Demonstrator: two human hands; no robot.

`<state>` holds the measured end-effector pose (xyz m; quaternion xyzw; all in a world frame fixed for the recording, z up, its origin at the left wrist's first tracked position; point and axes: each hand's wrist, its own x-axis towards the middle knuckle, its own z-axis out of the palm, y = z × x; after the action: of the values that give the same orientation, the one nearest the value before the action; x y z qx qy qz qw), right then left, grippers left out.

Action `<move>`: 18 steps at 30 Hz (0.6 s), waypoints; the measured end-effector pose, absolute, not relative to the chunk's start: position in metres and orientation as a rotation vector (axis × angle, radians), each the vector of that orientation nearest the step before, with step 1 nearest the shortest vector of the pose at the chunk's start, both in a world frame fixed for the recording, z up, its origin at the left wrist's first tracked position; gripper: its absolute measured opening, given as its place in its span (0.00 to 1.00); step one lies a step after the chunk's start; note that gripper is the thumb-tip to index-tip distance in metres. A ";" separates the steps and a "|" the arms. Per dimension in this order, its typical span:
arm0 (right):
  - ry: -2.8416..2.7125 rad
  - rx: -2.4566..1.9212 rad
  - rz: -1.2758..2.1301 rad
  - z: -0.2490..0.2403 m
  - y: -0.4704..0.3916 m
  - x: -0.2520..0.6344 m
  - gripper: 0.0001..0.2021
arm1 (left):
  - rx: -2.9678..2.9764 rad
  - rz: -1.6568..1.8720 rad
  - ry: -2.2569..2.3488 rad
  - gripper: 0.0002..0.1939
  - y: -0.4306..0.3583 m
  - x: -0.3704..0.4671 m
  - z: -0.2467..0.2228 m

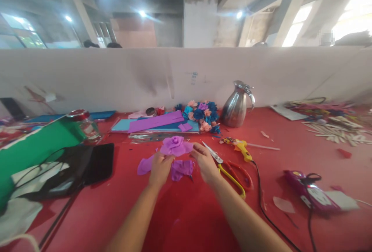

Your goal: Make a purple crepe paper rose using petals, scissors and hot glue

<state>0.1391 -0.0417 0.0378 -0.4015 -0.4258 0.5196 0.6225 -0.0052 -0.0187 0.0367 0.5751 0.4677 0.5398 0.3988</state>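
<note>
A purple paper flower (176,145) with a rolled centre is held up between my two hands over the red table. My left hand (161,166) closes its fingers on the flower's lower left side. On the other side my right hand (205,162) pinches an outstretched petal at the flower's right edge. Below the flower lie crumpled purple paper pieces (180,170), and another purple strip (144,166) sits by my left hand. Scissors (222,161) with red and yellow handles lie just right of my right hand.
A yellow glue gun (243,150) with its cord lies right of the scissors. Behind are a bunch of paper flowers (200,114), a metal jug (236,106) and purple paper sheets (157,121). A phone (100,163) and jar (88,128) stand left; a magenta power strip (314,194) lies right.
</note>
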 end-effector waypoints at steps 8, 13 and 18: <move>-0.896 -0.862 1.231 0.051 -0.048 0.143 0.15 | 1.379 1.313 0.992 0.04 -0.019 -0.006 0.038; -0.885 -0.837 1.155 0.056 -0.048 0.144 0.15 | 1.228 1.276 0.900 0.05 -0.019 -0.003 0.038; -0.981 -0.988 1.013 0.068 -0.055 0.176 0.12 | 1.171 1.266 0.883 0.07 -0.015 -0.003 0.039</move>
<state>0.1763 -0.0546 0.0684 -0.4350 -0.4321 0.4462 0.6518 -0.0027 -0.0152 0.0390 0.4983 0.3755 0.5384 0.5664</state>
